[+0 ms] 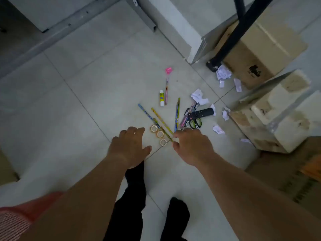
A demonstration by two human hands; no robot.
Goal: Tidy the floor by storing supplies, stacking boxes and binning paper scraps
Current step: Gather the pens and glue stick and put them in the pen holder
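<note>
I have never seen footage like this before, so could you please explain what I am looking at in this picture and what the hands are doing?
There is no machine here. A person wears a camera on the head, and it looks down at their own two bare hands. This is the only view. The left hand hovers open over the tiled floor. The right hand appears to pinch the near end of a pencil. Beside it lie three tape rolls, more pencils, a glue stick, green-handled scissors and a black remote control. Crumpled paper scraps lie near the cardboard boxes on the right.
</note>
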